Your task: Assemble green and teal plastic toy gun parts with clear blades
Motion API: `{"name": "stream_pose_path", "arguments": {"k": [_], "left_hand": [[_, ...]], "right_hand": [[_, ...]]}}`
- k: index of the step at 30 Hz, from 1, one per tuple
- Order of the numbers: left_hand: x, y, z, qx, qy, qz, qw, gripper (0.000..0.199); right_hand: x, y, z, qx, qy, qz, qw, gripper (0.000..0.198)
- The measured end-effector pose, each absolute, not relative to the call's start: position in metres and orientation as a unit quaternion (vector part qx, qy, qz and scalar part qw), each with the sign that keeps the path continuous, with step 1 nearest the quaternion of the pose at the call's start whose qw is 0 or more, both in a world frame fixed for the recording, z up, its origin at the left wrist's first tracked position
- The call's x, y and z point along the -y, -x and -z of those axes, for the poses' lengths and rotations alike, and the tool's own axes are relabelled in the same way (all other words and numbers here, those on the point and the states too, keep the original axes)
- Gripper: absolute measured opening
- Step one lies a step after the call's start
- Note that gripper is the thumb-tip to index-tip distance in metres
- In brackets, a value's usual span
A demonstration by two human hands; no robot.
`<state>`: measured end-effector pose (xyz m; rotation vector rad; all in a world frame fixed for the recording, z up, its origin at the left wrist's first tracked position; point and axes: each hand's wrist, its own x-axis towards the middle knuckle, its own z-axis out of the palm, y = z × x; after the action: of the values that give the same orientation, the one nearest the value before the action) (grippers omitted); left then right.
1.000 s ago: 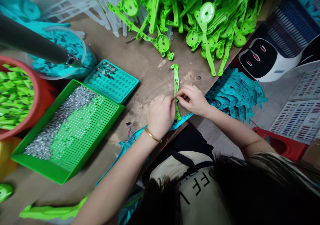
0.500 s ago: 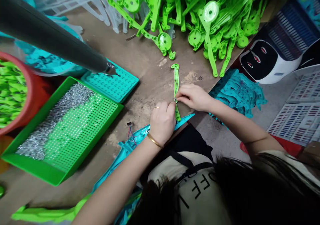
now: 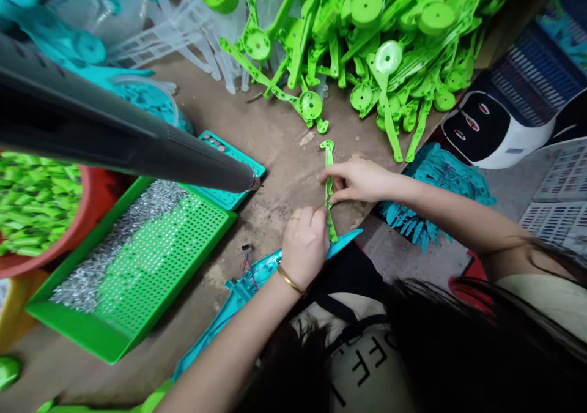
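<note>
A slender, bright green plastic strip [image 3: 329, 156] with a hooked top end stands lengthwise just right of the frame's centre, on the brown, worn desk [image 3: 284, 150]. Both grips appear to be grasping it: the left hand [image 3: 305, 243] curls closed against its lower half, though its thumb is mostly hidden, and the right hand [image 3: 360, 180] straddles it higher up, forefinger across and thumb at the near edge. Whether something small is also pinched there, I cannot tell.

The work looks to be midway. The strip's recessed face is uncovered, and whether any piece is already fixed inside is too small to make out. In the lower centre, a long, curved teal plastic part [image 3: 261, 269] lies partly under the left wrist, its thin red and blue wires [image 3: 247, 263] loose. The silver metal screws [image 3: 119, 241] sit in the green perforated plastic tray [image 3: 82, 330] at lower left, and the black cylindrical tool [image 3: 183, 147] slants in from the left, untouched. Many bright green plastic parts [image 3: 362, 46] remain heaped at upper centre.
</note>
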<state>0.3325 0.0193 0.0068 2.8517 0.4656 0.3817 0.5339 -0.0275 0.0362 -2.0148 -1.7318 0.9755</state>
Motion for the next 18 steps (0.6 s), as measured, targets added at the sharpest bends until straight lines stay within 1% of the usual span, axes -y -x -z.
{"name": "stream_pose_path", "arguments": {"k": [3, 6, 9, 11, 15, 18], "left_hand": [[-0.021, -0.332, -0.009, -0.160, -0.971, -0.129, 0.124, 0.019], [-0.023, -0.337, -0.016, -0.180, -0.967, -0.099, 0.153, 0.016], [-0.024, -0.350, -0.023, -0.229, -0.955, -0.049, 0.181, 0.014], [-0.024, -0.360, -0.024, -0.254, -0.949, -0.042, 0.183, 0.014], [-0.022, -0.370, -0.015, -0.245, -0.949, -0.058, 0.188, 0.017], [-0.021, -0.369, -0.009, -0.238, -0.948, -0.071, 0.199, 0.019]], "right_hand": [[0.043, -0.538, -0.025, 0.658, 0.675, -0.260, 0.209, 0.015], [0.049, -0.541, -0.015, 0.677, 0.675, -0.207, 0.208, 0.019], [0.046, -0.542, -0.014, 0.689, 0.671, -0.202, 0.184, 0.021], [0.041, -0.542, -0.016, 0.691, 0.665, -0.215, 0.184, 0.020], [0.034, -0.543, -0.014, 0.658, 0.685, -0.228, 0.213, 0.013], [0.034, -0.543, -0.008, 0.649, 0.693, -0.213, 0.231, 0.014]]}}
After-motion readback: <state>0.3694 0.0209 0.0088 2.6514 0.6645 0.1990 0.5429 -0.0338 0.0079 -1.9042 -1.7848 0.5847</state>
